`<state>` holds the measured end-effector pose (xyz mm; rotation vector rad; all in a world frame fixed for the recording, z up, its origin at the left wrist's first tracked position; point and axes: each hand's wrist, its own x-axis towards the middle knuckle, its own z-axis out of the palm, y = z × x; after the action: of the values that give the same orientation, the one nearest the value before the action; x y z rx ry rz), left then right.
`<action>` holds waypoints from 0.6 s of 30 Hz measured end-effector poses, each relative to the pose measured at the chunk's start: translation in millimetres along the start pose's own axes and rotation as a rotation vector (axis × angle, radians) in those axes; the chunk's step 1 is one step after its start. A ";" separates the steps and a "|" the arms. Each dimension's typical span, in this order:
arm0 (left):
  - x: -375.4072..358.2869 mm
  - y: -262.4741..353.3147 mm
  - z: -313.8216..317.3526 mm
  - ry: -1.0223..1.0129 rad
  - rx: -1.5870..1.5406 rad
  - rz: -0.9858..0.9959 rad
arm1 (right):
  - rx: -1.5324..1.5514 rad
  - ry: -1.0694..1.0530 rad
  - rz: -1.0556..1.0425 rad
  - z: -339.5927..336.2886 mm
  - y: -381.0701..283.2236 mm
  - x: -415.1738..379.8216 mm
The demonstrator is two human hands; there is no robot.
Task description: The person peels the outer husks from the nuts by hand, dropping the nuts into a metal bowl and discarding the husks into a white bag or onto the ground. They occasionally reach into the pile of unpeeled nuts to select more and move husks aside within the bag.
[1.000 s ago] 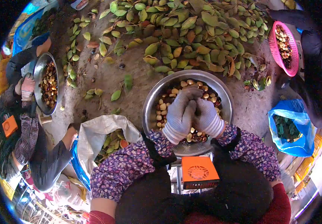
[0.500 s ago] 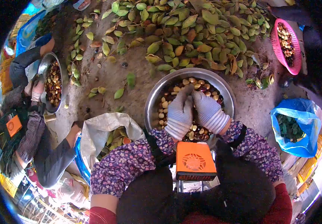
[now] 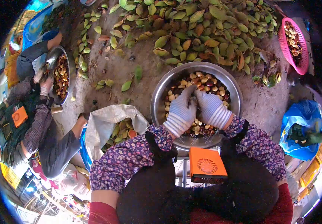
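Note:
Both of my hands wear pale striped knit gloves with darker, dirty fingers. My left hand (image 3: 181, 114) and my right hand (image 3: 212, 109) meet fingertip to fingertip over a metal colander (image 3: 236, 91). Their fingers are bent and pressed together; whatever is between them is hidden. Below them, brown and cream nut-like seeds (image 3: 202, 80) fill the colander's bottom. Small holes show in its near wall. Flowered sleeve covers reach up both forearms. An orange box with a round grille (image 3: 208, 164) hangs in front of my lap.
Green and brownish husks (image 3: 205, 33) lie heaped beyond the colander. A white sack (image 3: 99, 127) of husks stands at left, a pink basket (image 3: 304, 61) of seeds at far right. A co-worker with a metal bowl (image 3: 69, 71) sits left; another's gloved hand (image 3: 313, 138) is in a blue bag (image 3: 299, 108).
The view has shifted slightly, so most things appear a little further right. My hands stay together over the colander. At right, a co-worker's dark-gloved hand has come into the blue bag.

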<state>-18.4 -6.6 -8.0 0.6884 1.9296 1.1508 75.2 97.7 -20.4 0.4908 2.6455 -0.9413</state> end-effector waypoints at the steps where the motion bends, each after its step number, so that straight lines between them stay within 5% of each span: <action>1: -1.2 1.3 -1.6 0.002 0.005 -0.003 | -0.048 -0.046 0.015 -0.3 -1.1 0.3; 3: -3.1 5.6 -3.9 -0.074 0.159 -0.068 | -0.055 0.028 -0.042 -5.7 -5.6 -1.7; 5: -4.4 -9.8 -1.5 -0.033 0.210 0.037 | -0.080 -0.153 -0.040 -12.2 -6.2 -0.6; 9: 3.9 -36.5 1.0 0.040 -0.180 -0.254 | 0.276 -0.108 -0.017 6.0 12.4 -8.1; 11: 5.7 -58.8 4.2 0.007 -0.408 -0.375 | 0.383 0.250 -0.147 -0.1 7.5 -11.9; 17: 7.5 -25.5 -5.8 0.078 -0.520 -0.316 | 0.234 0.071 -0.126 2.9 2.5 -19.6; 18: 7.4 -29.0 -5.6 0.099 -0.301 -0.248 | 0.333 0.081 -0.126 5.3 -0.2 -18.5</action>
<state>-28.9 -16.6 -34.8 0.2280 1.8086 1.2976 92.6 90.1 -17.3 0.4458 2.6240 -1.4425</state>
